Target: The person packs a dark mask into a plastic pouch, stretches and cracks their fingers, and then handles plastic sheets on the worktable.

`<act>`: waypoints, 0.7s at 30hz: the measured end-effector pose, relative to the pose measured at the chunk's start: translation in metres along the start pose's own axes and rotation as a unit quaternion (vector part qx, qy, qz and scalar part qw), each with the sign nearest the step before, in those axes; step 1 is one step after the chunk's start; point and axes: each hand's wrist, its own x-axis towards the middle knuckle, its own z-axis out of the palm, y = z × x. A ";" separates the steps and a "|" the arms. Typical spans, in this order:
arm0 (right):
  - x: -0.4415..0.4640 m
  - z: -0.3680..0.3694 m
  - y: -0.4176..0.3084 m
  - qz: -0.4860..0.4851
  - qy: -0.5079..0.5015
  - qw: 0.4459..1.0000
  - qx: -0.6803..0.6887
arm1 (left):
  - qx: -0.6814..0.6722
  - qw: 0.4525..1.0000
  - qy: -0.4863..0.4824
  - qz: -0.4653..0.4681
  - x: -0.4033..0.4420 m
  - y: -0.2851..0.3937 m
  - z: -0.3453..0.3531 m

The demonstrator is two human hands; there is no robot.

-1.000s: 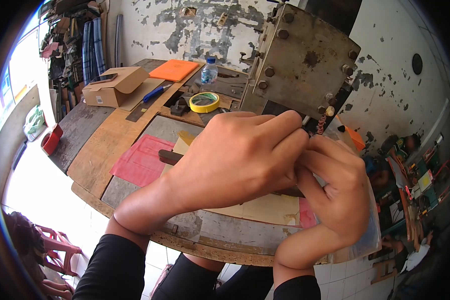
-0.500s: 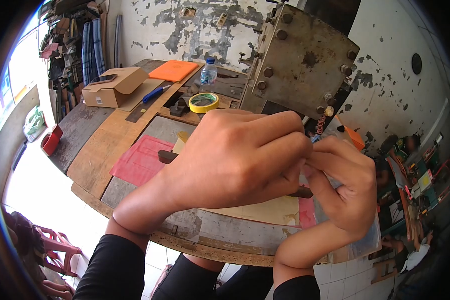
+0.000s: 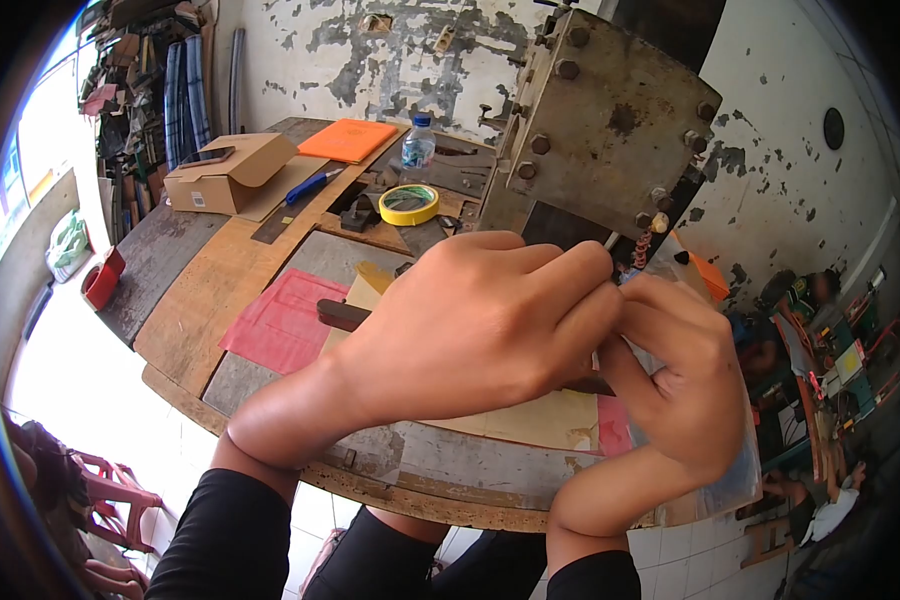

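My left hand [image 3: 480, 325] and my right hand [image 3: 680, 365] meet above the table, their fingertips pinched together. Whatever lies between them is too small or hidden to make out. Beneath my left hand, a dark brown bar [image 3: 342, 315] pokes out on the wrist side. A cream sheet [image 3: 510, 425] lies under both hands, with a pink-red sheet [image 3: 280, 318] showing at its left and a bit of red at its right. All of this rests on a grey metal plate [image 3: 420, 468].
A bolted metal machine block [image 3: 610, 120] stands behind my hands. Farther back are yellow tape [image 3: 408, 205], a water bottle [image 3: 418, 145], a blue cutter [image 3: 312, 187], a cardboard box [image 3: 225, 180] with a phone, and an orange folder [image 3: 348, 141]. Other people [image 3: 810, 290] sit at the right.
My hands stay pinched together. The left knuckles have dropped slightly and shifted a little to the right, and my right hand has turned slightly inward. Objects on the table have not moved.
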 end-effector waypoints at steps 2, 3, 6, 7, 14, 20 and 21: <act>0.001 0.001 -0.001 -0.004 -0.003 1.000 -0.005 | 0.011 1.000 -0.012 -0.002 0.000 -0.001 0.002; 0.001 0.001 -0.001 -0.009 -0.005 1.000 -0.010 | 0.012 1.000 -0.012 -0.003 0.000 -0.001 0.003; 0.003 -0.001 -0.002 -0.026 -0.010 1.000 -0.006 | 0.000 1.000 0.010 -0.003 0.002 -0.003 0.003; 0.003 0.000 -0.002 -0.026 -0.010 1.000 -0.006 | -0.007 1.000 0.025 -0.006 0.003 -0.003 0.002; 0.002 -0.002 0.004 -0.028 0.057 0.994 0.084 | -0.122 0.990 0.066 -0.026 0.002 -0.011 -0.003; 0.002 -0.005 0.006 -0.054 0.066 0.993 0.079 | -0.133 0.989 0.065 -0.002 0.002 -0.012 -0.001; 0.002 -0.005 0.006 -0.056 0.065 0.993 0.078 | -0.132 0.989 0.063 -0.001 0.002 -0.012 -0.001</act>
